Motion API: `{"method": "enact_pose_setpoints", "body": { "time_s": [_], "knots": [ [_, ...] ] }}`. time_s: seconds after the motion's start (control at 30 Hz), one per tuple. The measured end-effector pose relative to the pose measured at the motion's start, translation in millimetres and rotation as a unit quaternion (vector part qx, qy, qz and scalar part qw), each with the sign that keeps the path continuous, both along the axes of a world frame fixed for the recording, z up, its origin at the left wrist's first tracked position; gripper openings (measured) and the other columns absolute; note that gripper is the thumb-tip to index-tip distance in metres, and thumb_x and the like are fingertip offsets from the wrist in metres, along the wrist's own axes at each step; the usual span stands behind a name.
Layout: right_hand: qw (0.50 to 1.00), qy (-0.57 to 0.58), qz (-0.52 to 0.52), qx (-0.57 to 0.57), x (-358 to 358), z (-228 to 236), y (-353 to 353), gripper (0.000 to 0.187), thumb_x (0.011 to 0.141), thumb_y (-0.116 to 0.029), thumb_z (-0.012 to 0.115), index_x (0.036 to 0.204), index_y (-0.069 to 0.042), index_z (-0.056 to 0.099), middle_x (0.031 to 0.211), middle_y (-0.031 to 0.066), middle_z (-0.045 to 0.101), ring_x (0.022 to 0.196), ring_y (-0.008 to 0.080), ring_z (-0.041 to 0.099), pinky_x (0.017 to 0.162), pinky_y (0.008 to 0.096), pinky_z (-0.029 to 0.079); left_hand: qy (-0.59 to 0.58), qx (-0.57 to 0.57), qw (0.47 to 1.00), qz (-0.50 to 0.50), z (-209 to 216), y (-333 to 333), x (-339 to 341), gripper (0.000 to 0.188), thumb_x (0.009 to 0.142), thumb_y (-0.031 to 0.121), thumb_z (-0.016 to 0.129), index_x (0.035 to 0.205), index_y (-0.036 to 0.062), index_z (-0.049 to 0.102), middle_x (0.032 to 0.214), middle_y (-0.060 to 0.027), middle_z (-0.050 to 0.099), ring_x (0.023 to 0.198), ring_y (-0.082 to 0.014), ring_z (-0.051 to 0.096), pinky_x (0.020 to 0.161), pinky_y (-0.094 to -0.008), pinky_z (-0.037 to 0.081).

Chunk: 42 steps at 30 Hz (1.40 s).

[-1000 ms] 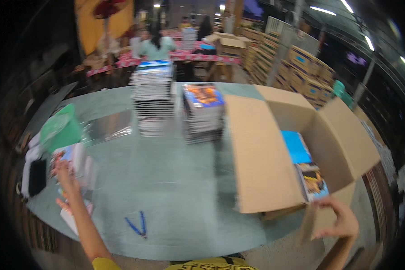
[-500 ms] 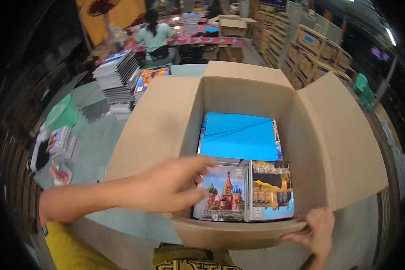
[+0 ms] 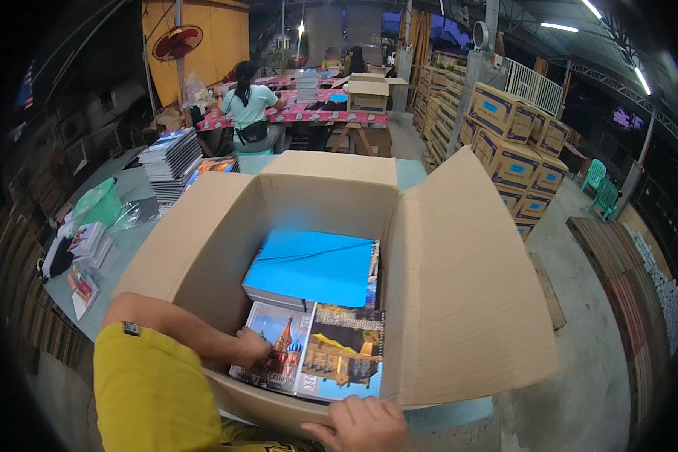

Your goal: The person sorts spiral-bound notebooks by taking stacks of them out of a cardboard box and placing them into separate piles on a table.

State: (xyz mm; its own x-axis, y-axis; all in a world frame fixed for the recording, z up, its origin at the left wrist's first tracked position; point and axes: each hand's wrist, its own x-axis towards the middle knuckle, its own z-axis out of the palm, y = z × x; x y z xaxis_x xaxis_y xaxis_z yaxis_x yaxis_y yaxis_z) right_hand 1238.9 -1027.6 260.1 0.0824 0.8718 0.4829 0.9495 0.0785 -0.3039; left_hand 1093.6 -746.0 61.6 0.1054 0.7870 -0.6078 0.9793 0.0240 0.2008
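An open cardboard box (image 3: 331,194) stands on the table before me, flaps spread. Inside it, a bright blue sheet (image 3: 315,265) covers a stack at the far end. Nearer lie two stacks side by side: a spiral notebook with a domed cathedral cover (image 3: 285,331), and a notebook with a golden building cover (image 3: 343,348). My left hand (image 3: 253,348) reaches down into the box over the cathedral notebook, fingers curled and partly hidden; what they hold, if anything, does not show. My right hand (image 3: 365,423) grips the box's near rim, thumb on the outer side.
Tall notebook stacks (image 3: 169,162) stand beyond the box's left flap. A green plastic bag (image 3: 98,202) and small booklets (image 3: 90,241) lie at the table's left. Closed cartons (image 3: 505,143) are piled at right. A person (image 3: 248,109) sits at a pink-covered table ahead.
My left hand has gone from above the box down onto the cathedral notebook. My right hand stays on the near rim. The view has shifted, placing the box lower and further left.
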Motion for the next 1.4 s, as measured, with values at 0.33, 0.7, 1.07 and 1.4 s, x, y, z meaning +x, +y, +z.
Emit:
{"method": "enact_pose_setpoints", "body": {
  "time_s": [0.33,0.7,1.07,1.4],
  "knots": [
    [0.999,-0.016,0.033,0.010,9.7,1.3,5.2,0.028,0.067,-0.035,0.065,0.078,-0.012,0.052,0.070,0.0042,0.045,0.066,0.0195,0.047,0.059,0.0323,0.034,-0.218,-0.076,0.918,0.321,-27.4,11.4,-10.1,0.049,0.080,0.048,0.061,0.082,-0.0010,0.063,0.075,-0.0108,0.062,0.067,-0.0214,0.059,0.062,-0.0390,0.048],
    [0.997,-0.059,0.012,0.048,9.6,-7.7,24.5,0.024,0.079,-0.034,0.056,0.069,-0.014,0.048,0.066,0.0016,0.043,0.062,0.0151,0.047,0.057,0.0282,0.037,-0.327,-0.391,0.797,0.324,17.0,14.3,-5.5,0.048,0.080,0.053,0.059,0.061,0.0111,0.046,0.054,-0.0008,0.043,0.049,-0.0165,0.043,0.051,-0.0338,0.040],
    [0.999,-0.025,0.021,0.020,10.4,-2.9,18.5,0.027,0.073,-0.037,0.061,0.070,-0.012,0.050,0.066,0.0031,0.043,0.062,0.0186,0.045,0.057,0.0310,0.035,-0.250,-0.366,0.878,0.179,38.9,16.7,-4.2,0.050,0.076,0.044,0.069,0.100,0.0014,0.058,0.094,-0.0127,0.066,0.081,-0.0209,0.065,0.076,-0.0376,0.053],
    [0.997,-0.012,-0.071,-0.007,-11.8,-7.8,1.4,0.040,0.063,-0.044,0.070,0.070,-0.010,0.050,0.067,0.0059,0.048,0.066,0.0233,0.049,0.062,0.0360,0.038,-0.053,0.070,0.994,-0.058,215.3,1.0,-10.7,0.067,0.061,0.056,0.076,0.083,-0.0065,0.065,0.086,-0.0185,0.065,0.078,-0.0249,0.064,0.067,-0.0351,0.052]
  ]
}}
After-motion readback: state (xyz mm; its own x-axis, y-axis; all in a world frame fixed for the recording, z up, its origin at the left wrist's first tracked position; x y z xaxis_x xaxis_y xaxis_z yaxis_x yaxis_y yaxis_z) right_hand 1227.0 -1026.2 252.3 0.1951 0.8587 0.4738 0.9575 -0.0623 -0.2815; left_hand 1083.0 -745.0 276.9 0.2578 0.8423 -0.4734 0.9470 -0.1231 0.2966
